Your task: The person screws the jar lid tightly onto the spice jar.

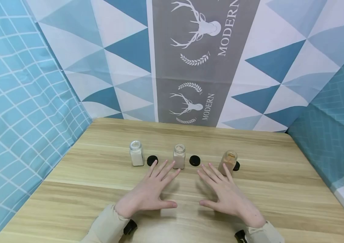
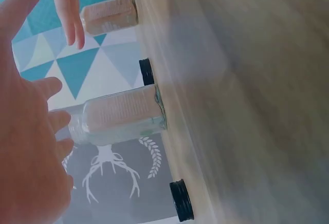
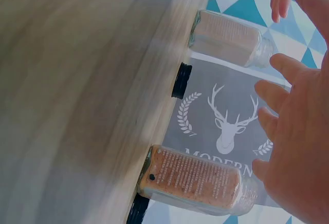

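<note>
Three lidless glass jars stand in a row on the wooden table. The left jar (image 1: pixel 137 155) holds white powder, the middle jar (image 1: pixel 179 157) pale beige powder, and the right jar (image 1: pixel 227 163) an orange-brown one. My left hand (image 1: pixel 150 192) is held over the table with fingers spread, nearest the middle jar and a black lid (image 1: pixel 152 160). Mirroring it, my right hand (image 1: pixel 225 194) has its fingers spread too, fingertips overlapping the right jar in the head view. Neither hand holds anything.
Another black lid (image 1: pixel 194 160) lies between the middle and right jars. A third lid (image 1: pixel 236 166) is partly hidden behind the right jar. Patterned cloth (image 1: pixel 129 67) hangs behind the table (image 1: pixel 83 199), with blue cloth on both sides.
</note>
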The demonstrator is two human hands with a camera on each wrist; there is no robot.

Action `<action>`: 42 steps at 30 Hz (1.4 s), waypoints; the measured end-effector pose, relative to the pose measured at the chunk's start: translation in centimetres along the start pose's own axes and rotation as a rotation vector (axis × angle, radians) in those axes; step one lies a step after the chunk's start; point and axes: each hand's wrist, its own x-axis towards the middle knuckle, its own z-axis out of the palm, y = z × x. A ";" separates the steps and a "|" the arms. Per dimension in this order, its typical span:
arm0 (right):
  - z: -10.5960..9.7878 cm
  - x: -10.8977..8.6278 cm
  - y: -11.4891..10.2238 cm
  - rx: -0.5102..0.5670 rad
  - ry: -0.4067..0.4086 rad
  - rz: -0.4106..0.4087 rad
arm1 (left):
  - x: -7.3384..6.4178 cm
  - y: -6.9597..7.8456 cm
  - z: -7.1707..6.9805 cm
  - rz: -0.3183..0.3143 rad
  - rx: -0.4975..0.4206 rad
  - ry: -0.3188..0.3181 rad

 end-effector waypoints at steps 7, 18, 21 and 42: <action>-0.1 0.0 0.1 0.000 -0.016 0.010 | 0.4 0.3 -0.3 -0.016 -0.047 -0.036; -0.4 0.2 0.5 -0.011 0.063 -0.012 | 0.9 0.7 -0.3 0.044 -0.030 0.009; -0.5 0.1 0.6 0.009 0.061 -0.001 | 1.1 0.8 -0.3 0.065 -0.032 0.013; -1.8 -0.8 2.0 0.001 0.105 0.080 | 3.9 2.7 0.0 0.043 -0.098 -0.023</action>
